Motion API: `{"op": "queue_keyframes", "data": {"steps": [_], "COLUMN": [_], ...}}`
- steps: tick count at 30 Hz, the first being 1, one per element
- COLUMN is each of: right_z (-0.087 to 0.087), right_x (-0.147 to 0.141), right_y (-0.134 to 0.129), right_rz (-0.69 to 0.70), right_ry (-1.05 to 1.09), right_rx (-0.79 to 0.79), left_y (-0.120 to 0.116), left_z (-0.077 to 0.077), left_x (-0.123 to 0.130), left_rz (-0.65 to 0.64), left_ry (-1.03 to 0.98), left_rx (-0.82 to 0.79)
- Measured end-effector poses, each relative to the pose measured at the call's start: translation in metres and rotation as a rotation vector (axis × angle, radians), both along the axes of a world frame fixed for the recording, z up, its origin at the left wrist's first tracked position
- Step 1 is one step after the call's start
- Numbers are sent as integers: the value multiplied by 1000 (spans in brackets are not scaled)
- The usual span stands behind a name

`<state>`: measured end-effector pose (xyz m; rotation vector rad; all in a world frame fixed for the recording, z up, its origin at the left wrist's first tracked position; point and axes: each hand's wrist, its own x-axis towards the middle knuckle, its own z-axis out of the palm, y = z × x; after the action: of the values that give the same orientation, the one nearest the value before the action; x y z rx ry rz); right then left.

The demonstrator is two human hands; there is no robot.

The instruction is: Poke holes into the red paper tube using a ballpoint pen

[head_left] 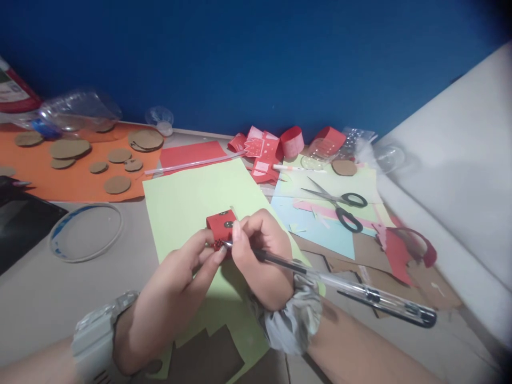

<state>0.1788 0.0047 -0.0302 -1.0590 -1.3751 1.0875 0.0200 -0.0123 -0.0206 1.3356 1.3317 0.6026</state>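
A small red paper roll [218,226] with black spots is pinched between the thumb and fingers of my left hand [176,288]. My right hand [262,256] grips a clear-barrelled black pen [344,282], its tip against the near side of the roll by my left thumb. Part of the roll is hidden behind my fingers. Both hands are over a light green sheet of paper [192,192]. Scissors [340,202] with black handles lie to the right, blades apart, on coloured paper.
Cardboard discs [70,149] rest on orange paper [24,184] at the left, near a clear plastic bottle [80,109] and a tape ring [86,232]. Red paper rolls [292,141] line the blue wall. Red scraps [396,250] and cardboard pieces [208,360] surround the work area.
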Motion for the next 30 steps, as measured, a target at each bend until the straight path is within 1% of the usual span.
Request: {"op": "queue_keyframes", "data": {"steps": [4,9,19,24,30], "right_z": [-1,0,0,1,3], "right_x": [0,0,-1,-1,-1], "right_y": [0,0,0,-1,-1], "right_rz": [16,16,-13,18,-4], "right_ry": [11,8,19,39,30], "right_rx": [9,0,1,-7,-5], "left_y": [1,1,-1,-1,-1], "left_z": [-2,0,0,-3,-3], "left_x": [0,1,0,0,-2], "left_rz": [-3,1,-2,-12,-18], "left_ry": [7,10,12,5,26], "left_rx": [3,-19,-1,28,35]}}
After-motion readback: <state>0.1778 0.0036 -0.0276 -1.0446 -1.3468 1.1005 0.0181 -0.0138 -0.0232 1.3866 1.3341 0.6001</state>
